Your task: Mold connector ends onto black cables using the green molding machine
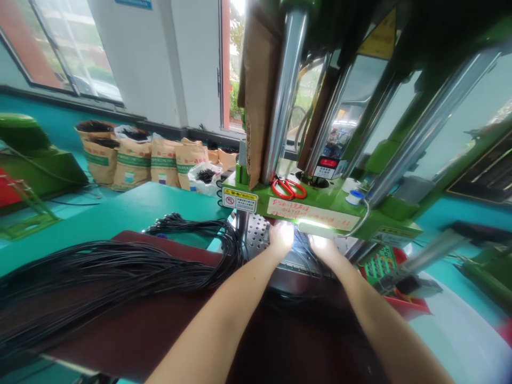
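Both my arms reach under the green press's platen, into the lit gap above a metal mould (296,280). My left hand (282,238) is over the mould's left part, beside a perforated metal plate (256,234). My right hand (323,248) is to the right, just below a bright lamp (318,230). Glare and the press edge hide the fingers of both hands, so their grip does not show. Thin black cables (306,256) run across the mould between the hands. A large bundle of black cables (132,261) lies on the dark red table to the left.
Red-handled scissors (288,189) and a white-and-blue spool (354,198) lie on the press ledge (256,192). Steel columns (285,96) rise above it. A green button panel (380,265) stands at right, near a red tray (412,306). Several filled sacks (134,162) line the wall.
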Demonstrator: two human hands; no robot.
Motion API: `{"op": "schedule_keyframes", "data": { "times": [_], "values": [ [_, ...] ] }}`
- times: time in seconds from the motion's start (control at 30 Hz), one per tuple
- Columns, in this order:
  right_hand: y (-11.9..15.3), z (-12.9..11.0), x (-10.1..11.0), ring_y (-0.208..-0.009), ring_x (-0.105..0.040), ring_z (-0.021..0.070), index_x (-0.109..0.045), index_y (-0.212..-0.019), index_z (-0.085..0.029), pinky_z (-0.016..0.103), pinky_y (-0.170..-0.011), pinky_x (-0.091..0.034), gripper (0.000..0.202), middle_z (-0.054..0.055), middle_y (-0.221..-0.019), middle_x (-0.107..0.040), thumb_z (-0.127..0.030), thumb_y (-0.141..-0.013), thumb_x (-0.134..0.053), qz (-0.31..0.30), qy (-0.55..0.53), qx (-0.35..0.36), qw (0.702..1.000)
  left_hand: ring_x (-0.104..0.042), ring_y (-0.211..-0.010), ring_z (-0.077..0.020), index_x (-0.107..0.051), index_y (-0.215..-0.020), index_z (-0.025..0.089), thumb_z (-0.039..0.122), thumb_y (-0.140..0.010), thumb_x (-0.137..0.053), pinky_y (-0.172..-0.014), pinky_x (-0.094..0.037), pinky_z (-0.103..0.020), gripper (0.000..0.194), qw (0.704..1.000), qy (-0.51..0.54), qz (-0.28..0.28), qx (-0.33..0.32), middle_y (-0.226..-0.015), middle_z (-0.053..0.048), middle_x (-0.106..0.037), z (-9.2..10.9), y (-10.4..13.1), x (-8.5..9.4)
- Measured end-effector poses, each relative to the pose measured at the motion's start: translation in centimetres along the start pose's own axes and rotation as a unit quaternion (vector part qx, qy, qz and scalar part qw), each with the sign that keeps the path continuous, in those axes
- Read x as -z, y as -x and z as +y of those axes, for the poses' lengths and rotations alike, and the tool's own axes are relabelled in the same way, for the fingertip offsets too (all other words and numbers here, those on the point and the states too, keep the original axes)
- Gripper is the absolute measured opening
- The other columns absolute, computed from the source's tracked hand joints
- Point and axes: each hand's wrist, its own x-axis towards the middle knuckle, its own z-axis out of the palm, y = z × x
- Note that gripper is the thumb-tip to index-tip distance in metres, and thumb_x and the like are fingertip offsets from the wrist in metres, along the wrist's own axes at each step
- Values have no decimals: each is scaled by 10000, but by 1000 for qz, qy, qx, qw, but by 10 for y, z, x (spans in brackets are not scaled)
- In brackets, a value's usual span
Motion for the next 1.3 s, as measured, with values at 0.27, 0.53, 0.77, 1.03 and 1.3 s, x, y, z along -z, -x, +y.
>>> {"op": "schedule_keyframes", "data": {
  "times": [0.27, 0.53, 0.77, 1.03, 1.3],
  "values": [
    [15, -26, 4, -830, -621, 255, -570, -1064, -125, 346, -721, -461, 310, 149, -882, -662, -163, -838, -360, -91, 77, 29, 993, -443, -1007, -268, -589, -924, 119, 217, -822, -357, -921, -262, -417, 272, 999, 27, 28, -15, -850, -159, -601, 10, 14, -24],
    [3, -38, -2, -822, -622, 232, -556, -1044, -105, 320, -740, -450, 298, 162, -881, -654, -144, -848, -334, -114, 96, -4, 989, -426, -1009, -269, -599, -827, 137, 152, -816, -341, -905, -278, -405, 260, 998, 13, 32, -53, -834, -155, -606, -7, 10, -24],
    [-7, -41, -9, -789, -617, 239, -594, -967, -98, 333, -721, -450, 283, 169, -875, -648, -146, -851, -341, -116, 95, -11, 989, -440, -982, -276, -592, -788, 155, 208, -848, -330, -888, -284, -409, 273, 996, 0, 35, -79, -804, -143, -595, -8, 5, -28],
    [-8, -40, -11, -804, -600, 156, -580, -968, -110, 339, -753, -455, 218, 67, -904, -637, -191, -885, -395, -95, 109, 7, 989, -421, -1019, -272, -595, -908, 152, 199, -854, -324, -880, -292, -405, 280, 993, -54, 60, -90, -941, -128, -588, -2, -1, -21],
    [20, -46, 4, -816, -598, 227, -534, -1090, -111, 311, -669, -456, 319, 158, -979, -594, -150, -853, -325, -15, 108, 23, 994, -478, -970, -248, -550, -1008, 140, 266, -850, -366, -855, -333, -395, 272, 987, -118, 90, -69, -1011, -112, -571, -28, 10, -7]
  ]
}}
